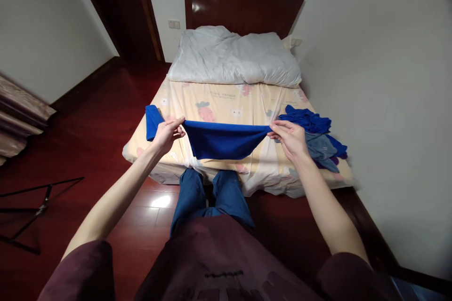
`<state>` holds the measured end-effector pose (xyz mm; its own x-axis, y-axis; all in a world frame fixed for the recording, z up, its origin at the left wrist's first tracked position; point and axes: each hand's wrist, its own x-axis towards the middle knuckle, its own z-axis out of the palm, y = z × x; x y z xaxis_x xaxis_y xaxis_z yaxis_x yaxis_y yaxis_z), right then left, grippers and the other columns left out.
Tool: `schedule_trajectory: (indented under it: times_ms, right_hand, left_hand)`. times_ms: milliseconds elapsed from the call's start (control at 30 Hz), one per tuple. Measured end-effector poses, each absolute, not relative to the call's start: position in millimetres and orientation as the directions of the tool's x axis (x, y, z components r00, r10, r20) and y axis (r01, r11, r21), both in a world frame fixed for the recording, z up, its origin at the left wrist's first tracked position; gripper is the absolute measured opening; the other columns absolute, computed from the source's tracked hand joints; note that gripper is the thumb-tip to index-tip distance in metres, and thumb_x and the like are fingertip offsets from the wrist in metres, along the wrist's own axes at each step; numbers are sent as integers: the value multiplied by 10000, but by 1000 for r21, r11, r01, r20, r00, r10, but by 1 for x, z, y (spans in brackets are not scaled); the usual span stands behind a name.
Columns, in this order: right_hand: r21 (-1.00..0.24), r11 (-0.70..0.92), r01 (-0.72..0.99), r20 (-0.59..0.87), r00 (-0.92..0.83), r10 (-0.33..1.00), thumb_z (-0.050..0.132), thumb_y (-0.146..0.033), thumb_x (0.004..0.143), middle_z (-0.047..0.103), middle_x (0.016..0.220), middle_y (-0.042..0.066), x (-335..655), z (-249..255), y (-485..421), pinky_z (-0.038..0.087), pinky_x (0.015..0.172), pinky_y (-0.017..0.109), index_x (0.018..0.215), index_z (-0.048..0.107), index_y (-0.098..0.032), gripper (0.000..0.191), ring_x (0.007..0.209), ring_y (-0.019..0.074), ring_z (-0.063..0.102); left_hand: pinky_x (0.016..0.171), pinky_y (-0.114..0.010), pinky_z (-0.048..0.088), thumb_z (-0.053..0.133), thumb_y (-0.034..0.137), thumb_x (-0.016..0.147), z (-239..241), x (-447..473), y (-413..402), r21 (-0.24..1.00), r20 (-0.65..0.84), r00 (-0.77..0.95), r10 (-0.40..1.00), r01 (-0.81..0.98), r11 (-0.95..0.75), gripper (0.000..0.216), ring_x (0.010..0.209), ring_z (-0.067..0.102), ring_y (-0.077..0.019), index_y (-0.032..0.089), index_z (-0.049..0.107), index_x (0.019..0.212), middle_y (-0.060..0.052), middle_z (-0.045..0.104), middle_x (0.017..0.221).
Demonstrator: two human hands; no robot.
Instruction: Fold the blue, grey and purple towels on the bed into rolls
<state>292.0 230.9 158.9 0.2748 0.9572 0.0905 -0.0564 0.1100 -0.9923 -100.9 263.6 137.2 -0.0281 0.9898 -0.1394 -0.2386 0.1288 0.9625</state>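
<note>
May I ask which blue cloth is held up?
The middle cloth, stretched between left hand and right hand; the folded cloth and crumpled pile lie on the bed.

Dark wooden headboard [240, 7] behind pale quilt [233, 56]; shiny curtain [21, 117] far left; black stand [43, 208] on glossy red floor [99, 113].

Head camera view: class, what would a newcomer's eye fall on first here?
Probably the vivid blue cloth, stretched between the left hand and right hand above the patterned bed sheet. Next, the rumpled pile of blue and grey fabric on the bed's right side, and the neatly folded blue piece on its left. Behind them, a dark headboard rises over pale bedding.
</note>
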Motion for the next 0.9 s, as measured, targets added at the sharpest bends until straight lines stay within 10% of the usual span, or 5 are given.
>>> schedule_trajectory:
  times_ms: [267, 467, 767, 900]
  right_hand:
    - [-998, 24, -52, 12, 216, 976, 1011, -437, 518, 744, 678, 46, 303, 146, 223, 586, 519, 176, 832, 737, -137, 514, 546, 134, 710]
    - [-999, -29, -45, -41, 293, 955, 960, -301, 649, 708, 622, 10, 292, 126, 294, 591, 540, 165, 789, 685, -142, 347, 537, 111, 695]
    - [-853, 479, 205, 521, 323, 790, 818, -538, 791, 692, 735, -7, 299, 140, 359, 627, 646, 241, 886, 624, -191, 409, 645, 139, 725]
    - [-834, 497, 241, 552, 336, 763, 801, -578, 785, 696, 774, 7, 315, 101, 333, 622, 644, 260, 888, 643, -194, 427, 645, 138, 704]
  left_hand:
    - [457, -230, 334, 853, 383, 733, 122, -104, 255, 943, -269, 11, 963, -200, 266, 427, 436, 360, -69, 198, 482, 627, 72, 372, 472]
    - [559, -216, 476, 748, 364, 852, 120, -86, 325, 965, -257, 27, 966, -45, 258, 337, 521, 537, -88, 179, 515, 694, 21, 545, 593]
    - [535, -205, 422, 746, 500, 870, 164, -66, 391, 942, 337, -95, 937, 24, -336, 348, 553, 515, -94, 176, 627, 826, 33, 513, 610]
    - [566, -242, 425, 787, 534, 809, 123, -86, 373, 908, 416, -164, 894, 136, -398, 385, 628, 542, -132, 159, 704, 825, 13, 528, 618]
